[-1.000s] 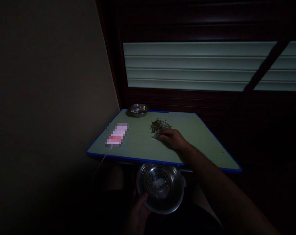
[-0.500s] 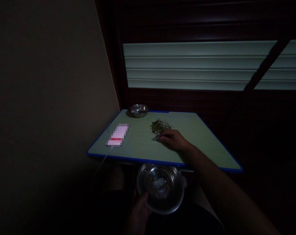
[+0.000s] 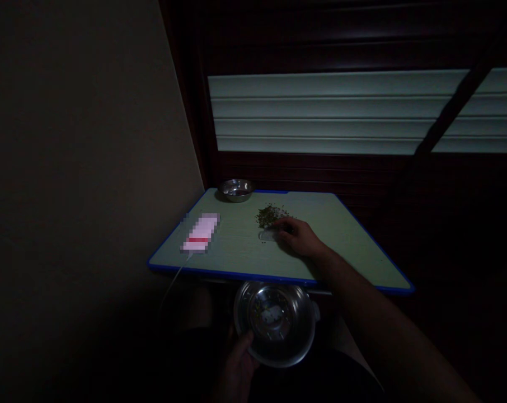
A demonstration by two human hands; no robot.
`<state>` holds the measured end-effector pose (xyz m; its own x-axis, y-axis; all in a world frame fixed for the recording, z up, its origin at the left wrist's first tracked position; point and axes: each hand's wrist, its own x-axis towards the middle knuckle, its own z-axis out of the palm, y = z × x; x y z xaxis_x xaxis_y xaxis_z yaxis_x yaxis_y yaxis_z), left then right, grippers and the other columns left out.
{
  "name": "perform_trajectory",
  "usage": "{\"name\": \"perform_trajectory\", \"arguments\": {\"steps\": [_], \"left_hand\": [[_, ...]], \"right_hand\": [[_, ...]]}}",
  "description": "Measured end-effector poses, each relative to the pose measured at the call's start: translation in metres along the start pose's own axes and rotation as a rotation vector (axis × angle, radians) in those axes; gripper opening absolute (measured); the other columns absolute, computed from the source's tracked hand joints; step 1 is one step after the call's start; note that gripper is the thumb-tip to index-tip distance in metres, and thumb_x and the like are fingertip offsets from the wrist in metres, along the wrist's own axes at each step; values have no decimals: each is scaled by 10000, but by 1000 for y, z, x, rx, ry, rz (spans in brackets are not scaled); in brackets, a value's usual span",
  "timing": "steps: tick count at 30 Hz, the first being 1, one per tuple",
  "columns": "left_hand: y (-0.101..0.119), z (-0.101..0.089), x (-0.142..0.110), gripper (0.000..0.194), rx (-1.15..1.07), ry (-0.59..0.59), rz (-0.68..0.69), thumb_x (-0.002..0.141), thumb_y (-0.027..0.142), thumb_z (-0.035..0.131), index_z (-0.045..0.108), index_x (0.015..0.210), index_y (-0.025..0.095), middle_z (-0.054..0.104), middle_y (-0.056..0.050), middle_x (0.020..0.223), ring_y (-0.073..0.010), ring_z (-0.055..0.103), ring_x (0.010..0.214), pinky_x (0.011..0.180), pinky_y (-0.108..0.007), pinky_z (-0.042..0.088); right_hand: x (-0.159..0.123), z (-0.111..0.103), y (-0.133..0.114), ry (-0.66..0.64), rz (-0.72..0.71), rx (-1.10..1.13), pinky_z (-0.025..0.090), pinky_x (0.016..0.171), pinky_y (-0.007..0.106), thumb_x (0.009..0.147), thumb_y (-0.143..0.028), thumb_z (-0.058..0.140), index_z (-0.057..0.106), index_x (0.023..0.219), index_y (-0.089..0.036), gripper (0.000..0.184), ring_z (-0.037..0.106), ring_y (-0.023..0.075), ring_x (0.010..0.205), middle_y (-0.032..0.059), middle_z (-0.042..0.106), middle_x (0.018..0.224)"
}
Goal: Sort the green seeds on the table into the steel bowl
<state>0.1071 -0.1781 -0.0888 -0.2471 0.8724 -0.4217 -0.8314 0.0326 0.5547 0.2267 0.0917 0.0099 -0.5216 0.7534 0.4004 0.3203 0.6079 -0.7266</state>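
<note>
Steel pot [image 3: 303, 330], flecks [image 3: 258, 309] inside | left fingers [image 3: 243, 340] grip it | right fingers [image 3: 287, 224] pinch clear piece [image 3: 267, 235]

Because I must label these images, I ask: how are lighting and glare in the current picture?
Head view: very dim, left hand partly lost in darkness; head view: soft glints on metal pot and small bowl; head view: pink object pixelated, details unreadable.
</note>
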Motion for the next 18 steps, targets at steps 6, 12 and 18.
{"name": "perform_trajectory", "arguments": {"steps": [6,12,18], "left_hand": [[2,1,-1,729,-10,19,-1,775,260,723,440,1438,365,685,-43,1299,-301,574,1253,1076,-484,414],[2,2,-1,724,-20,21,-5,788,260,709,426,1446,371,680,-38,1308,-293,560,1270,1076,-472,416],[2,3,-3,741,-14,28,-10,776,265,717,421,1449,364,697,-37,1279,-295,574,1252,1075,-470,415]], "right_hand": [[1,3,2,43,51,-31,466,678,264,728,-183,659,694,1047,-188,320,597,142,686,-1,689,752],[2,5,2,24,77,-45,498,734,291,729,-195,718,740,1049,-204,321,654,170,757,30,744,846],[1,4,2,-9,65,-34,525,812,330,730,-221,753,749,1045,-195,317,681,193,826,63,765,940]]}}
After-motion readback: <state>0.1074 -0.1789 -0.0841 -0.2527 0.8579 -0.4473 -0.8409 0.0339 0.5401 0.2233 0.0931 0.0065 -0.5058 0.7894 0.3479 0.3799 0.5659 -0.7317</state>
